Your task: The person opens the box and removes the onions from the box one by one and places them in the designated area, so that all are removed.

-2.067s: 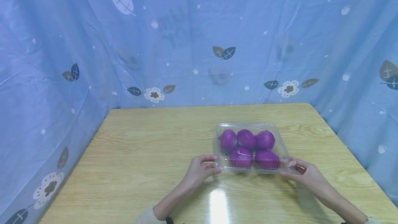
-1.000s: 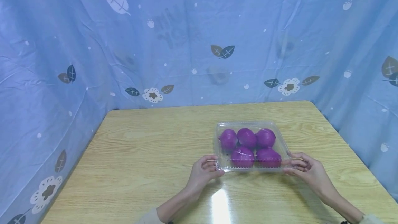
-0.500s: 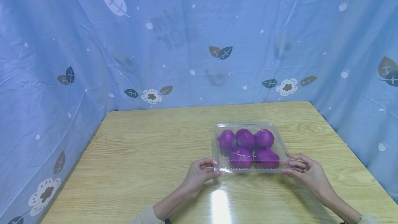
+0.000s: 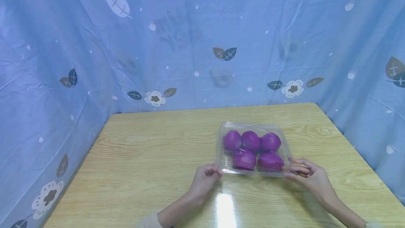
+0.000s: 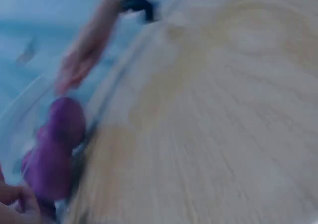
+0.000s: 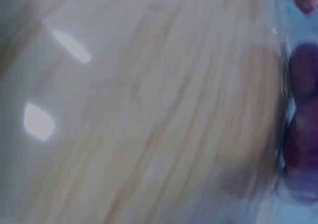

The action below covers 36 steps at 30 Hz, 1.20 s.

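A clear plastic box (image 4: 250, 126) with several purple onions (image 4: 270, 142) in two rows sits right of the table's middle. At its front left corner, my left hand (image 4: 202, 184) pinches the edge between thumb and curled fingers. My right hand (image 4: 313, 182) grips the front right corner, thumb in front and fingers along the side. The left wrist view is blurred; onions (image 5: 52, 167) show there beside my left fingers (image 5: 17, 204), with the other hand beyond. In the right wrist view, onions (image 6: 303, 134) appear at the right edge, behind the clear wall.
The wooden table (image 4: 152, 150) has a bright light reflection (image 4: 225, 210) near its front. A blue patterned curtain (image 4: 190, 45) hangs behind it and along both sides.
My left thumb and fingers have drawn together at the corner. The box's front left edge has shifted slightly and its clear lid looks skewed. My right hand stays at the right corner.
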Each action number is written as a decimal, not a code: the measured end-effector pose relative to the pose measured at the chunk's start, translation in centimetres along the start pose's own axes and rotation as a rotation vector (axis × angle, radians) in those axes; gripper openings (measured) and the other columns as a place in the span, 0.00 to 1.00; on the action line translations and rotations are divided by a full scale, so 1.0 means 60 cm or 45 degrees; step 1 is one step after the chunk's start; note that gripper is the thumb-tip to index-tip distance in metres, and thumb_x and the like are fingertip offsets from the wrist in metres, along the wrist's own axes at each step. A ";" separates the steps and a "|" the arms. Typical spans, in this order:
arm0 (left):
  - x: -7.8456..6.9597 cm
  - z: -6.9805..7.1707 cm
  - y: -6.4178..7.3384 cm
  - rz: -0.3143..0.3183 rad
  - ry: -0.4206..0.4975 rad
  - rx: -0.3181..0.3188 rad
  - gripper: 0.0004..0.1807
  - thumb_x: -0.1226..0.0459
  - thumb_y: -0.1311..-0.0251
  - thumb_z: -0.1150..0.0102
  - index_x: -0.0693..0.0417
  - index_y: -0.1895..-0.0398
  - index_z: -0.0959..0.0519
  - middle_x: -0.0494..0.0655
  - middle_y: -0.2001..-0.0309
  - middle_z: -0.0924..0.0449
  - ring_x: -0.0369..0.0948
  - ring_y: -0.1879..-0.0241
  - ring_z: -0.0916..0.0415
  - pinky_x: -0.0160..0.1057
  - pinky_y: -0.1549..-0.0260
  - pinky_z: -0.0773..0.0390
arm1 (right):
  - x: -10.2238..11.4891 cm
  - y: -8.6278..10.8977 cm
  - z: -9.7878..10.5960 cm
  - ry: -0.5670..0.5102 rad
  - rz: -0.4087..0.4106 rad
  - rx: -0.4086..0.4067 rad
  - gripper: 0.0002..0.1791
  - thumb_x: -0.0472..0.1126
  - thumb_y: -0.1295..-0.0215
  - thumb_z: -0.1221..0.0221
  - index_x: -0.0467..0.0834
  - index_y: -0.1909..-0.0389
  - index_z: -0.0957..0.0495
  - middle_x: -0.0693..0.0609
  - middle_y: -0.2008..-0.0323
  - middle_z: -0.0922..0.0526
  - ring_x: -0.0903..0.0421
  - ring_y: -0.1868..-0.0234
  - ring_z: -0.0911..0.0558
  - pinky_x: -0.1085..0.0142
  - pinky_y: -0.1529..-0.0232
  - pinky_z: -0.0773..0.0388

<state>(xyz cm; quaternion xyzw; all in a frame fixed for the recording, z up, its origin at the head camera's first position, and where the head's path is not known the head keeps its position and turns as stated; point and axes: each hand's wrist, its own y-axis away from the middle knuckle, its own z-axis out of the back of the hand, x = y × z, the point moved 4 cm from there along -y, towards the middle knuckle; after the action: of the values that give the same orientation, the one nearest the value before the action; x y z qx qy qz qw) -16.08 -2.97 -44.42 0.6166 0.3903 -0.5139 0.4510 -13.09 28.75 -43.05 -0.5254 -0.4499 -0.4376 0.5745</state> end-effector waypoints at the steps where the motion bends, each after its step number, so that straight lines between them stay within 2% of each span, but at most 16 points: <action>1: -0.004 -0.002 0.001 -0.005 -0.013 0.014 0.08 0.73 0.39 0.46 0.70 0.59 0.23 0.58 0.49 0.24 0.49 0.53 0.23 0.45 0.47 0.23 | 0.000 0.000 -0.002 0.010 -0.007 -0.007 0.19 0.20 0.45 0.40 0.36 0.52 0.22 0.53 0.62 0.13 0.60 0.62 0.14 0.66 0.65 0.17; 4: -0.018 0.000 0.000 -0.022 -0.078 0.086 0.12 0.70 0.35 0.48 0.68 0.52 0.26 0.57 0.47 0.27 0.49 0.54 0.23 0.45 0.51 0.21 | 0.000 0.000 -0.003 0.050 -0.023 -0.022 0.20 0.21 0.45 0.39 0.37 0.51 0.22 0.53 0.63 0.13 0.61 0.62 0.14 0.67 0.64 0.17; 6: -0.029 0.010 -0.001 -0.056 -0.163 0.097 0.17 0.67 0.35 0.45 0.66 0.46 0.30 0.58 0.44 0.31 0.49 0.54 0.23 0.46 0.55 0.20 | -0.001 0.001 -0.001 0.026 -0.014 -0.013 0.21 0.20 0.44 0.40 0.38 0.50 0.23 0.54 0.62 0.13 0.61 0.62 0.14 0.66 0.64 0.17; 8: -0.040 0.022 -0.007 -0.162 -0.301 0.081 0.23 0.66 0.37 0.42 0.63 0.42 0.34 0.60 0.42 0.35 0.50 0.53 0.24 0.47 0.56 0.19 | -0.001 -0.001 0.000 -0.006 0.015 0.016 0.23 0.18 0.44 0.42 0.39 0.48 0.23 0.54 0.60 0.13 0.60 0.61 0.15 0.65 0.63 0.17; 11: -0.059 0.034 -0.023 -0.395 -0.473 0.059 0.28 0.68 0.40 0.39 0.61 0.38 0.37 0.61 0.38 0.38 0.54 0.47 0.27 0.48 0.49 0.21 | 0.001 -0.002 0.002 -0.032 0.089 0.051 0.25 0.17 0.45 0.43 0.37 0.46 0.25 0.56 0.56 0.16 0.60 0.61 0.15 0.65 0.63 0.17; 14: -0.075 0.037 -0.042 -0.605 -0.581 0.111 0.30 0.73 0.44 0.37 0.60 0.38 0.34 0.57 0.38 0.33 0.54 0.42 0.29 0.47 0.44 0.25 | 0.005 -0.002 0.001 -0.027 0.163 0.065 0.26 0.16 0.46 0.43 0.32 0.44 0.29 0.56 0.51 0.20 0.60 0.62 0.15 0.66 0.63 0.17; 16: -0.081 0.036 -0.053 -0.686 -0.621 0.166 0.27 0.74 0.45 0.36 0.59 0.40 0.31 0.54 0.40 0.29 0.51 0.42 0.28 0.46 0.44 0.25 | 0.006 -0.003 0.000 -0.006 0.198 0.065 0.29 0.15 0.46 0.43 0.30 0.41 0.33 0.55 0.48 0.23 0.60 0.63 0.16 0.67 0.63 0.17; 20: -0.088 0.038 -0.061 -0.770 -0.717 0.189 0.19 0.73 0.45 0.36 0.60 0.49 0.25 0.51 0.44 0.24 0.46 0.47 0.23 0.43 0.46 0.23 | 0.006 -0.003 -0.002 0.041 0.185 0.055 0.44 0.15 0.45 0.44 0.38 0.28 0.46 0.60 0.44 0.25 0.61 0.64 0.16 0.68 0.63 0.17; 23: -0.094 0.040 -0.060 -0.820 -0.780 0.163 0.14 0.72 0.43 0.37 0.59 0.54 0.23 0.50 0.46 0.23 0.43 0.49 0.23 0.40 0.46 0.23 | 0.003 -0.001 -0.001 0.066 0.125 0.072 0.45 0.18 0.42 0.44 0.40 0.26 0.52 0.64 0.40 0.28 0.61 0.62 0.16 0.69 0.60 0.18; 25: -0.098 0.042 -0.062 -0.837 -0.805 0.154 0.12 0.70 0.42 0.38 0.58 0.54 0.22 0.49 0.47 0.22 0.42 0.49 0.24 0.38 0.46 0.23 | 0.003 0.000 0.001 0.096 0.104 0.091 0.41 0.19 0.40 0.45 0.37 0.27 0.49 0.66 0.38 0.30 0.63 0.61 0.16 0.71 0.59 0.18; 27: -0.104 0.043 -0.067 -0.862 -0.820 0.152 0.12 0.69 0.42 0.38 0.57 0.55 0.22 0.48 0.48 0.22 0.42 0.50 0.23 0.40 0.47 0.23 | 0.003 -0.002 0.001 0.132 0.162 0.118 0.33 0.18 0.41 0.45 0.28 0.33 0.41 0.65 0.36 0.31 0.63 0.61 0.16 0.71 0.59 0.18; 29: -0.111 0.046 -0.075 -0.881 -0.833 0.139 0.11 0.68 0.41 0.38 0.56 0.55 0.21 0.48 0.50 0.21 0.41 0.51 0.23 0.42 0.48 0.22 | 0.005 -0.004 0.001 0.262 0.232 0.130 0.26 0.18 0.44 0.42 0.25 0.41 0.32 0.67 0.35 0.33 0.65 0.61 0.17 0.73 0.59 0.19; 32: -0.119 0.047 -0.091 -0.921 -0.854 0.101 0.11 0.68 0.41 0.38 0.56 0.55 0.21 0.47 0.53 0.19 0.42 0.53 0.22 0.47 0.51 0.20 | 0.006 -0.008 0.003 0.503 0.317 0.121 0.16 0.20 0.48 0.38 0.27 0.55 0.21 0.69 0.34 0.35 0.67 0.62 0.17 0.76 0.60 0.20; 34: -0.124 0.048 -0.103 -0.932 -0.863 0.054 0.10 0.68 0.41 0.37 0.55 0.57 0.21 0.46 0.55 0.19 0.41 0.54 0.22 0.46 0.52 0.20 | 0.006 -0.009 0.005 0.656 0.332 0.116 0.12 0.23 0.50 0.34 0.31 0.62 0.18 0.71 0.35 0.37 0.69 0.62 0.17 0.78 0.61 0.21; 36: -0.129 0.047 -0.118 -0.938 -0.841 0.017 0.09 0.68 0.41 0.37 0.56 0.58 0.21 0.46 0.57 0.19 0.42 0.54 0.22 0.47 0.52 0.20 | 0.005 -0.010 0.006 0.708 0.350 0.121 0.12 0.23 0.52 0.33 0.35 0.65 0.16 0.71 0.35 0.38 0.70 0.62 0.18 0.78 0.62 0.21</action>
<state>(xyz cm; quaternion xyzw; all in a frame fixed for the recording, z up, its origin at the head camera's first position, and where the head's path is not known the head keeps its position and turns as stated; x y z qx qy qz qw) -24.83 -3.78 -38.09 0.2445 0.4153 -0.8097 0.3350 -13.63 29.07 -42.61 -0.4141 -0.2202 -0.4614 0.7531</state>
